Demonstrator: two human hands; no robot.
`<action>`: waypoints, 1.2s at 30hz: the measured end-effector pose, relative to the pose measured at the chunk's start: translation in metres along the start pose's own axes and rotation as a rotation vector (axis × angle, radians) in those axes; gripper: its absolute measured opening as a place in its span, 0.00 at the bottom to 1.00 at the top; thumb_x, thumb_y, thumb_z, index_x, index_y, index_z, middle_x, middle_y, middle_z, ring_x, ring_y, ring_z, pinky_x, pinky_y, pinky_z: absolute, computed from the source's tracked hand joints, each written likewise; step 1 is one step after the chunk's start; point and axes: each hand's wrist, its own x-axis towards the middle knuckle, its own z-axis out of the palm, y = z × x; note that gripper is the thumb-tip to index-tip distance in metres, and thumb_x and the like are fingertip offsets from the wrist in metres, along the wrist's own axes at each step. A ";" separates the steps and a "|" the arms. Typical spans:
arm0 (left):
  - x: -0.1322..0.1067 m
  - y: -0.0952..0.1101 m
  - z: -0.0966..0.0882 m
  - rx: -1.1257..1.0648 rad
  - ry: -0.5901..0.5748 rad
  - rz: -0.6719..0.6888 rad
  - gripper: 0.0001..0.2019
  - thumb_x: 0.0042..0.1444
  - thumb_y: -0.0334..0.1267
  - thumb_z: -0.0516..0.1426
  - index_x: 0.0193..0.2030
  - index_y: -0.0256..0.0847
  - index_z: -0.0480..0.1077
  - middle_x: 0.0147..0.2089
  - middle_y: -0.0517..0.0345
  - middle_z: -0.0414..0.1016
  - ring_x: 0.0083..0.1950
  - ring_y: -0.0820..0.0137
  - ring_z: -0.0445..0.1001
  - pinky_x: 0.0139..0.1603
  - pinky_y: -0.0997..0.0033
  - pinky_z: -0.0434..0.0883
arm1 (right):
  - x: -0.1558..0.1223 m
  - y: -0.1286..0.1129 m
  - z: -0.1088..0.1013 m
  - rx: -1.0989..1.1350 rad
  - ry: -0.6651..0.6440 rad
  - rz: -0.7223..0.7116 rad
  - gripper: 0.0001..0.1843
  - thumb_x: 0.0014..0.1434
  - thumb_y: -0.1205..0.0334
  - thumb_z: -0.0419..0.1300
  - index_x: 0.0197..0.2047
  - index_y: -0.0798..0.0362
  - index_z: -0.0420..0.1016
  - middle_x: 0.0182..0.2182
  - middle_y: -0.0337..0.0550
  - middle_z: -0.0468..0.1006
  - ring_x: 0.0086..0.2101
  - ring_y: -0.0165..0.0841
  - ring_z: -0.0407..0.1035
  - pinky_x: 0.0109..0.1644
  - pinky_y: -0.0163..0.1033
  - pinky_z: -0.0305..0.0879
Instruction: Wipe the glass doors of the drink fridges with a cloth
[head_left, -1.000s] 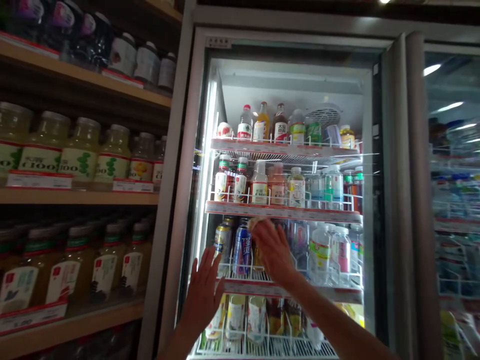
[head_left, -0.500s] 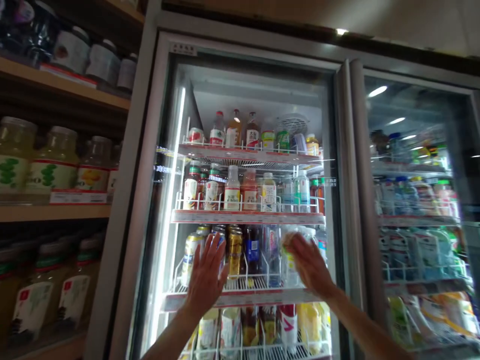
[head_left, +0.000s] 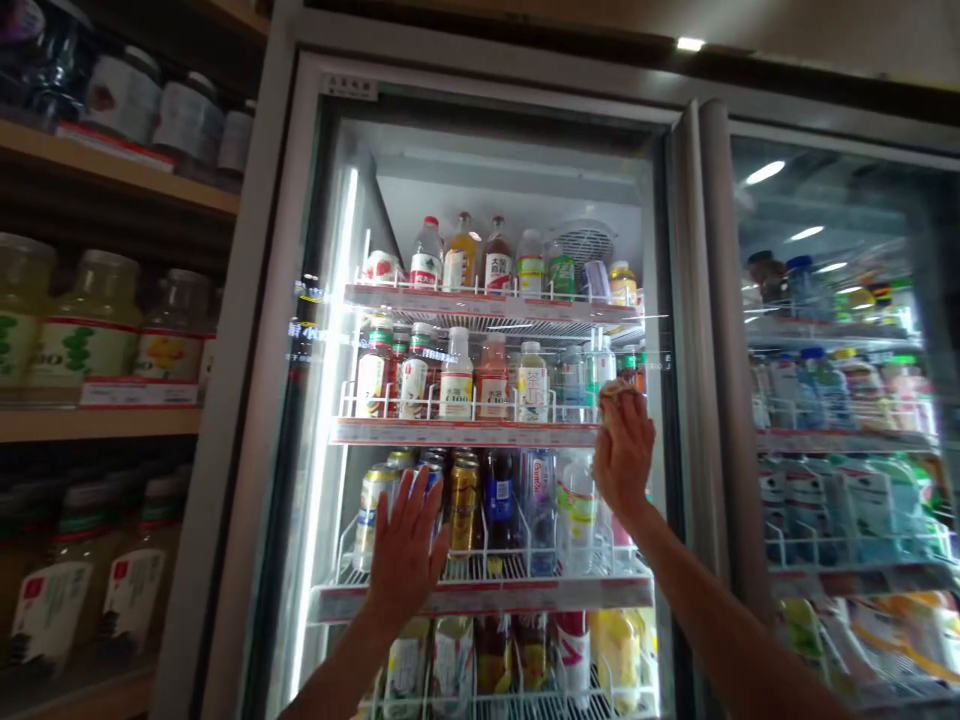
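Observation:
In front of me stands a drinks fridge with a closed glass door (head_left: 495, 160). My left hand (head_left: 409, 545) is flat with its fingers apart, against or just before the glass, over the cans of the third shelf. Higher up and to the right, my right hand (head_left: 626, 450) presses a crumpled beige cloth (head_left: 619, 388) to the glass near the door's right side. Only the cloth's upper edge shows above the fingers. Behind the glass are bottles (head_left: 457, 378) on the second shelf and gold cans (head_left: 465, 500) below.
A second glass-door fridge (head_left: 832, 400) adjoins on the right, beyond the upright metal door frames (head_left: 694, 300). At the left, wooden shelves (head_left: 97, 424) hold jars and bottles (head_left: 90, 320). A ceiling light (head_left: 690, 44) shines at the top right.
My right hand has moved up and slightly right across the glass with the cloth. My left hand has stayed at nearly the same place on the door. The view has shifted slightly.

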 end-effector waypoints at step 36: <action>0.002 -0.145 -0.059 0.046 0.149 -0.262 0.27 0.60 0.36 0.46 0.66 0.43 0.45 0.66 0.47 0.53 0.67 0.61 0.51 0.64 0.52 0.52 | 0.066 -0.235 0.082 0.362 -0.416 -0.797 0.30 0.57 0.67 0.50 0.63 0.52 0.53 0.62 0.40 0.57 0.64 0.34 0.40 0.67 0.48 0.34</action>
